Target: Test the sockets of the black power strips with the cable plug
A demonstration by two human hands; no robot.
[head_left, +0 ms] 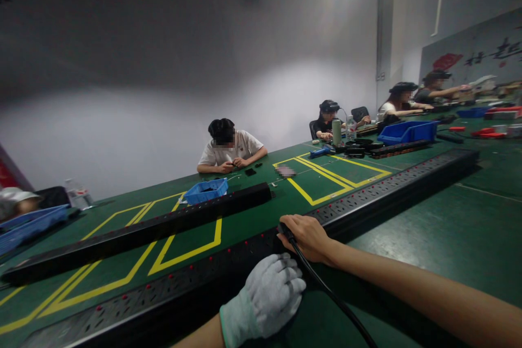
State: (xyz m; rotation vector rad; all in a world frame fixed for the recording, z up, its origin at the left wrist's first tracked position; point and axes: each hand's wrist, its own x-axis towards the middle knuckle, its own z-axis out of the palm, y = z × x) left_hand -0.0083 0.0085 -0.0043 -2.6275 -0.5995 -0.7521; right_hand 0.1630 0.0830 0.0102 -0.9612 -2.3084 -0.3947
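A long black power strip (175, 285) with rows of sockets and small red parts runs diagonally across the green table, from the lower left to the far right. My right hand (308, 236), bare, is closed around a black plug (285, 231) at the strip's top face. Whether its pins are in a socket is hidden. From the plug a black cable (326, 288) trails down toward the bottom edge. Just left of it, my left hand (271, 293) wears a pale grey glove with a green cuff, its fingers curled together against the strip's near side.
Behind lies a second black power strip (134, 234), beside a blue tray (206, 190). Yellow tape (191, 257) marks rectangles on the table (460, 228). A person (230, 147) sits opposite, handling small dark parts. Farther right are a blue bin (408, 131), a green bottle (336, 132) and several other people.
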